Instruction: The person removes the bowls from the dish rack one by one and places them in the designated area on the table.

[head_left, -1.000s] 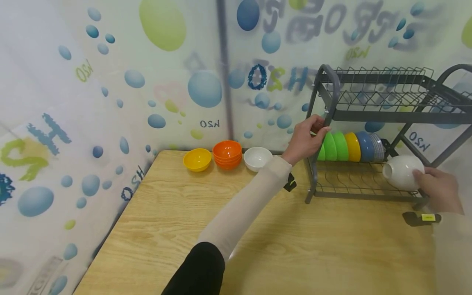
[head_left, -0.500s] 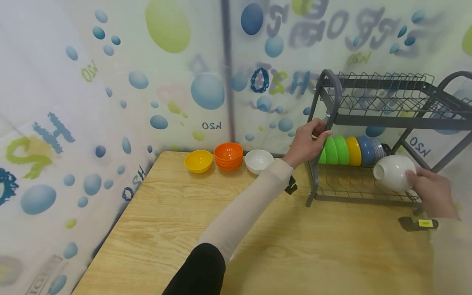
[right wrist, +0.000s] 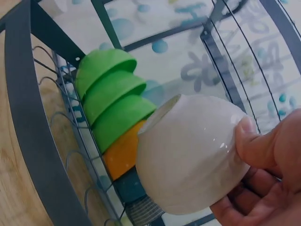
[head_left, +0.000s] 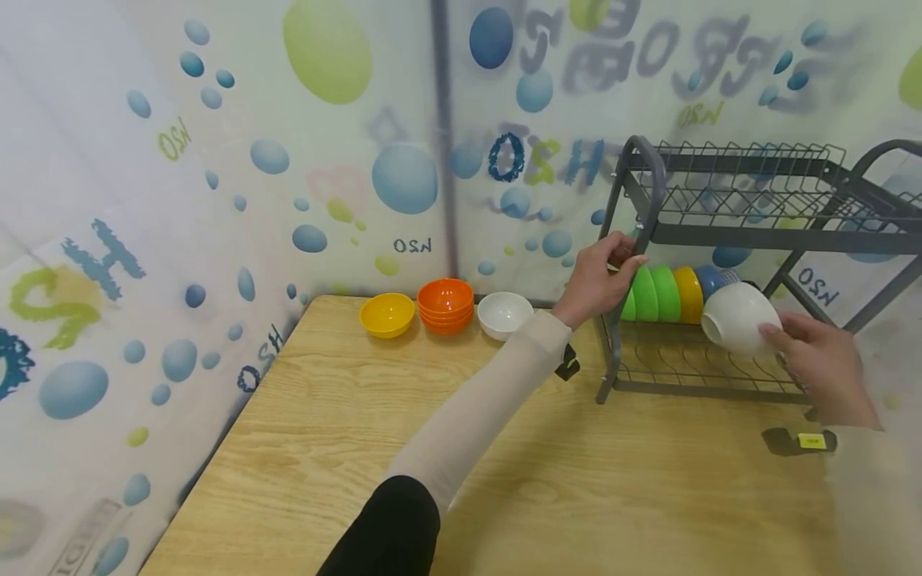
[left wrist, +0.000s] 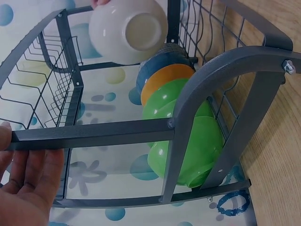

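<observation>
My right hand [head_left: 824,364] grips a white bowl [head_left: 742,318] by its rim, thumb on the outer wall. The bowl is tilted on its side with its foot facing left, in front of the lower tier of a dark grey dish rack [head_left: 763,234]. My left hand [head_left: 598,272] holds the rack's left side frame; in the left wrist view its fingers curl under the bar [left wrist: 94,134]. On the lower tier, bowls stand on edge in a row: several green bowls [right wrist: 110,99], a yellow-orange bowl [right wrist: 123,153], a blue bowl [right wrist: 129,184] and a grey patterned one [right wrist: 146,209].
Along the table's back edge stand a yellow bowl [head_left: 387,315], a stack of orange bowls [head_left: 446,306] and a white bowl [head_left: 506,315], left of the rack. A patterned curtain [head_left: 324,160] rises behind the wooden table [head_left: 310,448]. The rack's upper wire tier overhangs the lower one.
My right hand has carried the white bowl leftward along the lower tier, so it now covers part of the blue and patterned bowls. My left hand stays on the rack frame.
</observation>
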`<state>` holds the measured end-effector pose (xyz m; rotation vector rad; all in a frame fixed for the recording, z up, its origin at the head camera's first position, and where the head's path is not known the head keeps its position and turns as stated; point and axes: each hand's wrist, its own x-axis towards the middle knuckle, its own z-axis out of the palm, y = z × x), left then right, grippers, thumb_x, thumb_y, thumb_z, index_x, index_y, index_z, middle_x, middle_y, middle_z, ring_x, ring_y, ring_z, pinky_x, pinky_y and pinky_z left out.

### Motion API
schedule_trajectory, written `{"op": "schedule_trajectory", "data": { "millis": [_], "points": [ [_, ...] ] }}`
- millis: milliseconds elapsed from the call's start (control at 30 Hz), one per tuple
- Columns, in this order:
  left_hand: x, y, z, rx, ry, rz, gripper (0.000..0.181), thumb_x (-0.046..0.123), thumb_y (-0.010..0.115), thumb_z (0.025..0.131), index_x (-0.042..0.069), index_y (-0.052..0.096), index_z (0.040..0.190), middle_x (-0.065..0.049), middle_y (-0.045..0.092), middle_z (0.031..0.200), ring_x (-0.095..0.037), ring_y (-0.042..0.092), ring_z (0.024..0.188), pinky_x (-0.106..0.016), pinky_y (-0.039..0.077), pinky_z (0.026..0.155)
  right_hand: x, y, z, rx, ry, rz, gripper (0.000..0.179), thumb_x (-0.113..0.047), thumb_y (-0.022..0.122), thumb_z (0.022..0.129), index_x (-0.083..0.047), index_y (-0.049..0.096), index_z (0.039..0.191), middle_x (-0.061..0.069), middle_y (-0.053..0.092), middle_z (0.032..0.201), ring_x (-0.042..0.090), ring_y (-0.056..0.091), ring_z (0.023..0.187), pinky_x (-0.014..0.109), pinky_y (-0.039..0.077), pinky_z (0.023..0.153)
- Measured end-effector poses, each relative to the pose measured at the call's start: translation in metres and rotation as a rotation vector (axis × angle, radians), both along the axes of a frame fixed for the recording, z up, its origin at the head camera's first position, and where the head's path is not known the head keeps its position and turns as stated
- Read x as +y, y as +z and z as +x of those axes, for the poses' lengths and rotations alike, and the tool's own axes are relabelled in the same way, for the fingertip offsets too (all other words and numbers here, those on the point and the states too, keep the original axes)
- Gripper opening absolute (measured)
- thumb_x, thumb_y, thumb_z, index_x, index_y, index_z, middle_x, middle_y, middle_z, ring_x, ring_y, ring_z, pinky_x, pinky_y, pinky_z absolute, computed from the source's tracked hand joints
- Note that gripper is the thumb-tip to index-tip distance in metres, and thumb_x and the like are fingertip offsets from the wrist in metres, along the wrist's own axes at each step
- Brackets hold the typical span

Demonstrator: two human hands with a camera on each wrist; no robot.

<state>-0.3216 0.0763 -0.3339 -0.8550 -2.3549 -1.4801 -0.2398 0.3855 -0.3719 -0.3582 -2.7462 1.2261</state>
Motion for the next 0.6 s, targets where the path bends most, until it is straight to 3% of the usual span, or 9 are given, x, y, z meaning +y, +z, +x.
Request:
{"op": "schedule_trajectory", "data": {
  "millis": [133,233,267,367,433,533,600],
  "points": [
    [0.000,-0.001,0.000,0.002,0.001,0.002,0.024,0.025,0.057,0.107,0.010,0.061,0.125,-0.005,0.071,0.111,-0.009,0.067,0.095,-0.011,0.051,0.076,-0.014,0.004,0.004,0.077,0.044,0.082,0.068,-0.052,0.057,0.102,-0.001,0.053,0.146,-0.012,0.069,0.119,-0.004,0.044,0.089,0.028,0.040,0.074],
    [0.000,-0.001,0.001,0.003,0.002,0.004,0.025,0.025,0.057,0.107,0.010,0.061,0.126,-0.006,0.071,0.112,-0.010,0.067,0.095,-0.010,0.051,0.077,-0.024,0.005,0.006,0.140,0.087,0.118,0.062,-0.049,0.062,0.100,-0.001,0.061,0.139,-0.025,0.061,0.103,-0.007,0.045,0.087,0.024,0.040,0.075],
    [0.000,-0.001,0.001,0.004,0.003,0.006,0.025,0.025,0.057,0.107,0.009,0.061,0.126,-0.006,0.071,0.113,-0.010,0.067,0.095,-0.010,0.051,0.077,-0.028,0.005,0.007,0.165,0.100,0.136,0.059,-0.047,0.063,0.100,-0.001,0.063,0.137,-0.024,0.063,0.102,-0.007,0.046,0.085,0.022,0.041,0.073],
    [0.000,-0.001,0.001,0.007,0.003,0.020,0.025,0.024,0.058,0.106,0.009,0.062,0.126,-0.007,0.071,0.112,-0.011,0.068,0.094,-0.011,0.052,0.077,-0.038,0.007,0.010,0.214,0.138,0.189,0.054,-0.043,0.066,0.100,0.001,0.067,0.131,0.002,0.074,0.108,-0.010,0.045,0.080,0.017,0.041,0.068],
    [0.000,-0.001,0.002,0.008,0.004,0.025,0.025,0.024,0.058,0.106,0.009,0.062,0.125,-0.007,0.071,0.112,-0.010,0.068,0.094,-0.011,0.052,0.077,-0.044,0.009,0.012,0.229,0.153,0.203,0.051,-0.041,0.066,0.101,0.001,0.068,0.129,0.022,0.073,0.116,-0.009,0.046,0.080,0.018,0.041,0.069],
    [0.000,-0.001,0.003,0.019,0.006,0.030,0.025,0.024,0.057,0.107,0.008,0.062,0.125,-0.008,0.072,0.111,-0.012,0.069,0.094,-0.012,0.052,0.076,-0.054,0.012,0.016,0.235,0.173,0.212,0.050,-0.038,0.064,0.102,0.003,0.067,0.130,0.031,0.068,0.124,0.005,0.056,0.088,0.022,0.042,0.072],
    [0.001,-0.002,0.003,0.027,0.016,0.029,0.025,0.024,0.057,0.107,0.007,0.062,0.125,-0.008,0.072,0.111,-0.013,0.069,0.095,-0.012,0.052,0.077,-0.061,0.013,0.019,0.245,0.187,0.217,0.048,-0.035,0.065,0.102,0.004,0.066,0.130,0.033,0.066,0.125,0.022,0.062,0.095,0.033,0.050,0.075]
  ]
}}
